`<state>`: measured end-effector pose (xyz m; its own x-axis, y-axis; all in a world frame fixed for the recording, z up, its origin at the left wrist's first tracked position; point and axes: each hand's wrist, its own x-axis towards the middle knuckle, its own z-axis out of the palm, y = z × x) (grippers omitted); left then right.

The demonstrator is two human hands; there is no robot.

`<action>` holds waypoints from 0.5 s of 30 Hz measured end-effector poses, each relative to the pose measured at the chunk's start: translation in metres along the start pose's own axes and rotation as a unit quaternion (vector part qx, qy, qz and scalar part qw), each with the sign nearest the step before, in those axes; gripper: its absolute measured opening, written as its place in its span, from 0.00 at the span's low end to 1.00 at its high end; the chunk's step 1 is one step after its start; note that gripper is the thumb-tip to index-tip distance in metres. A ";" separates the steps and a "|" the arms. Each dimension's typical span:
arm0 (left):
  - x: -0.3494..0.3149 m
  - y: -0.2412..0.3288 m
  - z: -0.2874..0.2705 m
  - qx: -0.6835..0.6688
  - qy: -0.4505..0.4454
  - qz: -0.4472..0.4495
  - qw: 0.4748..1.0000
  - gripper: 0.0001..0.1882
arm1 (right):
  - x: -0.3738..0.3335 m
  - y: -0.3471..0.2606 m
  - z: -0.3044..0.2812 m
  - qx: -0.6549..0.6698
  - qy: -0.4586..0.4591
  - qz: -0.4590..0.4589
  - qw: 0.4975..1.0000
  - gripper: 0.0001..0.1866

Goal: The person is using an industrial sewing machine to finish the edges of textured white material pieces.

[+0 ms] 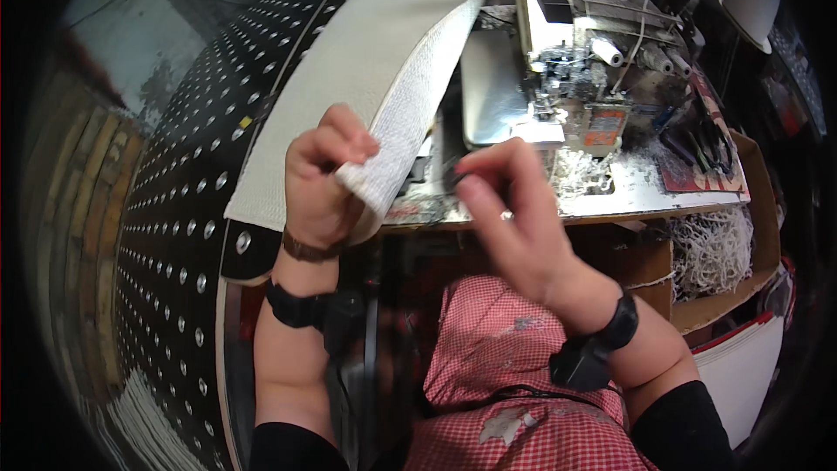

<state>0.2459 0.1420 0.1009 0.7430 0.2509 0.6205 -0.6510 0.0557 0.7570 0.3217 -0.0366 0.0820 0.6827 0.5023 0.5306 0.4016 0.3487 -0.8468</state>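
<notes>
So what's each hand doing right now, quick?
Left hand: closed, holding the near edge of the white cloth.
Right hand: half curled, away from the cloth; can't tell if it holds anything.

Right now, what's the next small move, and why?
I'd probably bring the right hand leftward to steady the lifted edge of the white fabric sheet: only the left hand pinches it, at the near corner, while the right hovers apart from it, in front of the sewing machine.
</notes>
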 end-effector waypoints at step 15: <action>-0.118 0.067 0.025 0.445 0.035 0.066 0.892 0.23 | -0.085 -0.111 -0.094 -0.260 -0.425 -0.087 0.863 0.24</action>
<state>0.1187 0.0920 0.0831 0.6372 0.2594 0.7258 -0.3276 -0.7612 0.5597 0.2767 -0.1926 0.1278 -0.0208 0.9541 0.2987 0.8235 0.1858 -0.5360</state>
